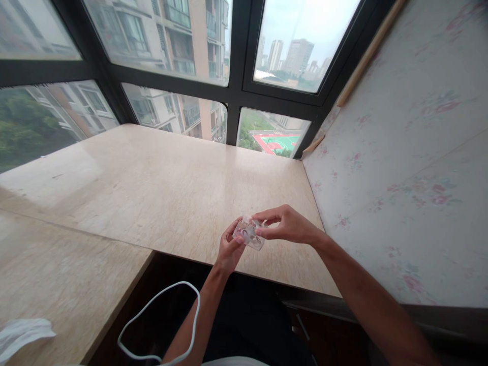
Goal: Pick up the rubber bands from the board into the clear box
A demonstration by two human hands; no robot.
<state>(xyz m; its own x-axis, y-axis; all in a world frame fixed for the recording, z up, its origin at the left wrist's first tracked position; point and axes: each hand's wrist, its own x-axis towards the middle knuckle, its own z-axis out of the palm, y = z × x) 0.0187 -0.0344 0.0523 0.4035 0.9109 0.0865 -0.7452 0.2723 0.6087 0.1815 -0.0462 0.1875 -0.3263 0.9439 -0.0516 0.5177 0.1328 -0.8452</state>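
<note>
A small clear plastic case with rounded hollows is held over the front part of the stone sill. Purplish and brownish ring-like shapes show through it, too small to name. My left hand grips its left side, thumb on the near face and fingers behind. From the right, my right hand closes thumb and fingers on the case's upper right part. Whether those fingertips also pinch something small at the case, I cannot tell.
The pale stone sill runs up to dark-framed windows. A flowered wall stands close on the right. A white cable loops near my left forearm. White tissue lies at lower left.
</note>
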